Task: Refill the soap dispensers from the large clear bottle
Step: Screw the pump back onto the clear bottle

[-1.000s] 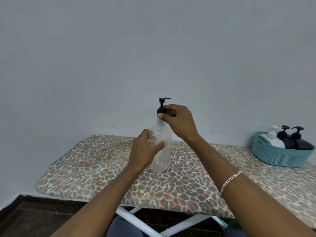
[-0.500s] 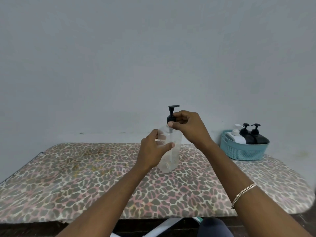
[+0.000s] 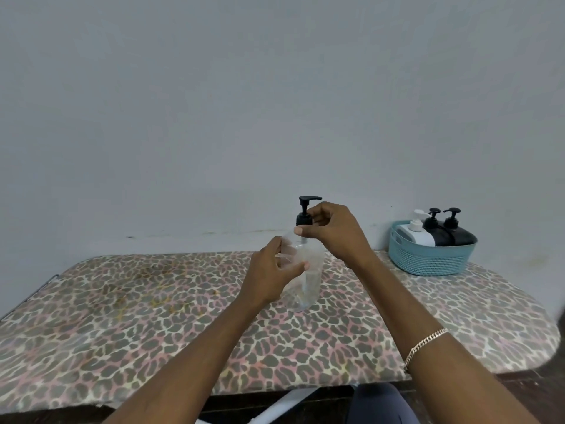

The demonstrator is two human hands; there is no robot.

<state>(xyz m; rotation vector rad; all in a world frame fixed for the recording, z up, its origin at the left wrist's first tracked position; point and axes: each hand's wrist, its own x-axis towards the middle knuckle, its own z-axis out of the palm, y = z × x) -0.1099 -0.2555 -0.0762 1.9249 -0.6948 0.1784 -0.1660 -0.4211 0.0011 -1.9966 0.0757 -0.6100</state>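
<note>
While the left hand [image 3: 272, 276] wraps its fingers around the body of the clear bottle [image 3: 309, 281], the right hand [image 3: 334, 232] pinches the black pump [image 3: 305, 215] at its collar between thumb and fingers. The bottle is see-through, almost without colour, looks nearly empty and shows a thin tube inside. It is near the middle of the board [image 3: 122, 316], which has a leopard-print cover. At the right end of the board sits a teal basket [image 3: 428, 263] holding one white dispenser [image 3: 416, 234] and two black dispensers [image 3: 458, 235].
</note>
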